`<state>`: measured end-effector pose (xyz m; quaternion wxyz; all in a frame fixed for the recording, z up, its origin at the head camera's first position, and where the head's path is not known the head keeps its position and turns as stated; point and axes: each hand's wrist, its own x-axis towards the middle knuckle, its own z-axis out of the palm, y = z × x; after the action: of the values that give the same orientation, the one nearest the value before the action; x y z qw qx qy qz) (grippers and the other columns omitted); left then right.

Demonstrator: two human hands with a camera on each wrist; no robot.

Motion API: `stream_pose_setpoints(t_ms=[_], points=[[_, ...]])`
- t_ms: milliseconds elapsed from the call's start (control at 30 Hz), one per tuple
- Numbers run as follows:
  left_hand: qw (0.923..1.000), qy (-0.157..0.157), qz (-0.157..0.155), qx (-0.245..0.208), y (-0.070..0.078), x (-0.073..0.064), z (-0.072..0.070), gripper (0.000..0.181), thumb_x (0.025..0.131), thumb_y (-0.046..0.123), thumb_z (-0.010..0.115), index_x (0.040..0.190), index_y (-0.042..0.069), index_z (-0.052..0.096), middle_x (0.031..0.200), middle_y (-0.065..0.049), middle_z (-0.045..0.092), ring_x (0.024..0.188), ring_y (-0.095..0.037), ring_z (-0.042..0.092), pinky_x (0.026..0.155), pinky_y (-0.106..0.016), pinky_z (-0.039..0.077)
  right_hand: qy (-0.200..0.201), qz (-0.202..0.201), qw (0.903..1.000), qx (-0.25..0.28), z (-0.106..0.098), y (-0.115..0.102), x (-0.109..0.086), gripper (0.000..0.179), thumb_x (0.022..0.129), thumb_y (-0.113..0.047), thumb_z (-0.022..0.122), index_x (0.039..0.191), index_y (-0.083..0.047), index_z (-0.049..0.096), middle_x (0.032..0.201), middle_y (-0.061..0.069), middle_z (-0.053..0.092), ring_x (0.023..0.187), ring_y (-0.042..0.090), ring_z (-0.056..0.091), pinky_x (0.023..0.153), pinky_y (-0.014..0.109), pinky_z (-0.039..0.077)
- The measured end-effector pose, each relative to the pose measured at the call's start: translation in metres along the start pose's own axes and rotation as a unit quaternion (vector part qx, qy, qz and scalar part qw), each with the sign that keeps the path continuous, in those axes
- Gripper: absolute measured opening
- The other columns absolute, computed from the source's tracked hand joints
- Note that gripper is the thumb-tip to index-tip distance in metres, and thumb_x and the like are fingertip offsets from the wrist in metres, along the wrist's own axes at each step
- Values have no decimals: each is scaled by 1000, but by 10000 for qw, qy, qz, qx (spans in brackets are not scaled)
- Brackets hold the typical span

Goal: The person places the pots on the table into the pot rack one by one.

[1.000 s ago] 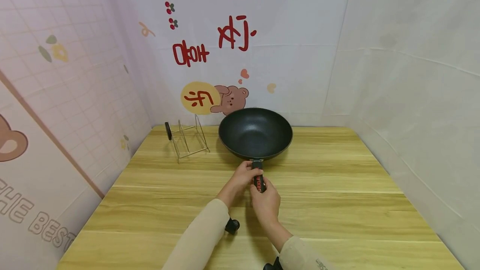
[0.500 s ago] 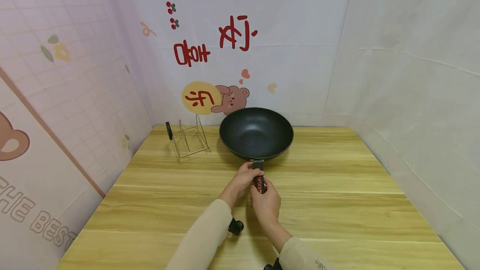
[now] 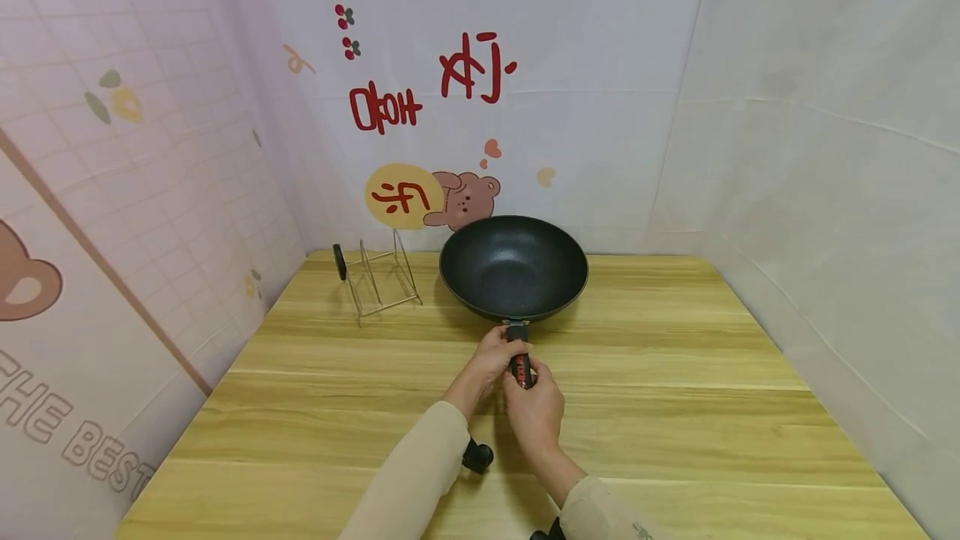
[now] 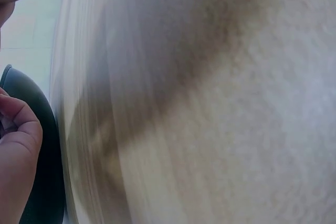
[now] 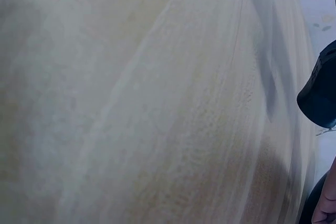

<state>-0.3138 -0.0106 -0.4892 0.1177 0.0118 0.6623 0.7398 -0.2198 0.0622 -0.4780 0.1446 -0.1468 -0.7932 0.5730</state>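
In the head view a black wok (image 3: pixel 513 265) stands toward the back of the wooden table, its long handle (image 3: pixel 522 369) pointing at me. Red lettering runs along the handle. My left hand (image 3: pixel 491 361) grips the handle close to the wok's body, thumb across the top. Just nearer to me, my right hand (image 3: pixel 536 411) holds the handle's end. The wok's dark side (image 4: pixel 44 166) fills the left edge of the left wrist view, with part of a hand in front. A sliver of the dark wok (image 5: pixel 313 200) shows low in the right wrist view.
A wire rack (image 3: pixel 381 305) with a black piece (image 3: pixel 340 262) at its left end stands left of the wok. Behind the wooden table (image 3: pixel 675 407) hangs a white printed cloth (image 3: pixel 592 107). Black wrist devices (image 3: pixel 477 457) are worn under the sleeves.
My left wrist and forearm have shifted slightly to the right. Both hands keep hold of the handle, and the wok stays in nearly the same place.
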Motion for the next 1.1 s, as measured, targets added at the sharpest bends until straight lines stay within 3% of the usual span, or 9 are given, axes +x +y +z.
stream_pose_setpoints(t_ms=[200, 433, 667, 900, 1100], points=[[9999, -127, 0, -63, 5, -4, 0, 59, 88, 5, 66, 139, -9, 40, 127, -21, 55, 103, -25, 57, 93, -36, 48, 14, 5, 10000, 81, 0, 2, -1, 42, 89, -16, 71, 127, -2, 61, 77, 7, 62, 51, 15, 58, 47, 30, 48], [9996, -246, -83, -83, 1, 0, -4, 51, 90, 8, 67, 136, -4, 47, 120, -17, 58, 92, -21, 60, 79, -30, 52, -23, 55, 9998, 206, -1, 2, 1, 39, 89, -14, 71, 125, -2, 62, 77, 8, 62, 50, 15, 58, 45, 29, 48], [9996, -231, -121, -103, 3, 0, -4, 49, 90, 5, 66, 134, -3, 46, 115, -14, 60, 92, -20, 60, 79, -30, 52, -59, -41, 9994, 339, -1, 3, 0, 36, 90, -12, 69, 124, 0, 62, 77, 9, 63, 50, 16, 58, 44, 29, 48], [9996, -226, -147, -108, 4, -2, -3, 49, 89, 2, 68, 132, -2, 45, 98, -7, 59, 87, -19, 58, 77, -29, 50, 50, -37, 9997, 224, -1, 7, -2, 36, 89, -13, 70, 122, -1, 63, 77, 7, 63, 56, 15, 57, 48, 29, 47], [9998, -218, 24, 19, 6, -5, -3, 50, 89, 1, 68, 133, -4, 44, 106, -14, 63, 87, -19, 59, 78, -30, 51, 81, -28, 9996, 272, -1, 7, -3, 37, 88, -13, 70, 122, 0, 63, 78, 7, 64, 59, 15, 57, 49, 28, 47]])
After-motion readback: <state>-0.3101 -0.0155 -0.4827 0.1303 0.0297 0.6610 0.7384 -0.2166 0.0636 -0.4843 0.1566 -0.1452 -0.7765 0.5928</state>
